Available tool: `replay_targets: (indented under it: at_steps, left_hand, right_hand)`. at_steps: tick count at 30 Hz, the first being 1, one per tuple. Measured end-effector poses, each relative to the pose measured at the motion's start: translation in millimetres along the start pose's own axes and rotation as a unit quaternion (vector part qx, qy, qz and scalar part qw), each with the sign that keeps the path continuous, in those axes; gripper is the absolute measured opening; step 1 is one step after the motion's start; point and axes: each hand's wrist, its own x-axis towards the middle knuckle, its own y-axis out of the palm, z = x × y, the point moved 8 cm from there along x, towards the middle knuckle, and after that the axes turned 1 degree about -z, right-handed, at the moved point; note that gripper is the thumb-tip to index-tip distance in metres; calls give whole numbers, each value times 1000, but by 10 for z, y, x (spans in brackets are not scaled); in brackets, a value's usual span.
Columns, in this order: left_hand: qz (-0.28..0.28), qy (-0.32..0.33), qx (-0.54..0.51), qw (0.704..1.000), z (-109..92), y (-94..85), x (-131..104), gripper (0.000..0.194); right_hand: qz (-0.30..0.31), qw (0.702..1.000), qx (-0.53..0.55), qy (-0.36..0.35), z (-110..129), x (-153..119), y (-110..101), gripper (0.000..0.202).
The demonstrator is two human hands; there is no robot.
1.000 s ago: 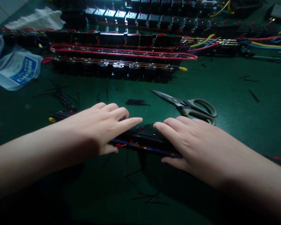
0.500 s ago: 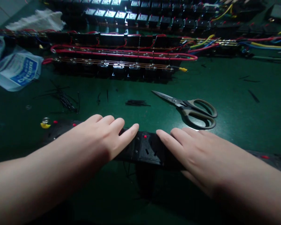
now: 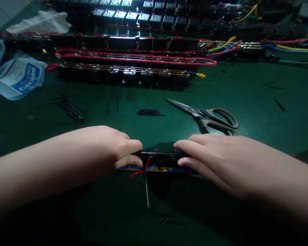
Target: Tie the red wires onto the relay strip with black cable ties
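A long black strip (image 3: pixel 160 159) with red buttons on its far edge lies across the near part of the green table. Red and blue wires (image 3: pixel 137 172) and a brass-coloured bar show along its near side. My left hand (image 3: pixel 125 150) grips the strip left of its visible middle, thumb on the near side. On the right, my right hand (image 3: pixel 205 157) grips it with the thumb in front and the fingers over the far edge. A thin pale tie (image 3: pixel 147 191) hangs down from the wires. Both forearms cover the rest of the strip.
Scissors (image 3: pixel 195 111) lie beyond my right hand, partly covered by it. Black ties (image 3: pixel 150 112) sit at the middle, with a looser pile (image 3: pixel 72 109) at left. A plastic bag (image 3: pixel 25 77) lies far left. Wired black strips (image 3: pixel 133 63) span the back of the green table (image 3: pixel 254 112).
The black strip has tilted, so its near side with the wires now shows instead of its socketed top. Both hands have turned with it, and their thumbs have come into view on the near side.
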Motion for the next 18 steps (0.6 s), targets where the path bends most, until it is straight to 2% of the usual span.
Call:
replay_targets:
  at_steps: [1, 3, 6, 8, 12, 15, 18]
  left_hand:
    - [45, -8, -24, 999, 11, 49, 20, 27]
    - [77, -20, -59, 995, 42, 64, 43, 31]
    - [52, -27, -75, 995, 114, 11, 59, 34]
    - [34, -27, -59, 997, 154, -2, 53, 37]
    - [-56, -91, 57, 993, 257, -96, 22, 42]
    - [-110, -120, 94, 982, 256, -142, 13, 44]
    - [-103, -94, 58, 989, 206, -91, 70, 40]
  right_hand:
    - [0, 1000, -5, 7, 10, 14, -18, 27]
    - [-16, 1000, -20, 17, 18, 35, -63, 28]
    - [-48, 998, -25, 21, 12, 42, -99, 31]
    - [-63, 998, -15, -1, 29, 34, -92, 36]
    - [-120, 990, -49, -51, 57, 20, -78, 61]
    - [-158, 982, -91, -43, 25, 55, -64, 60]
    - [-160, 984, -79, -29, 5, 108, -49, 54]
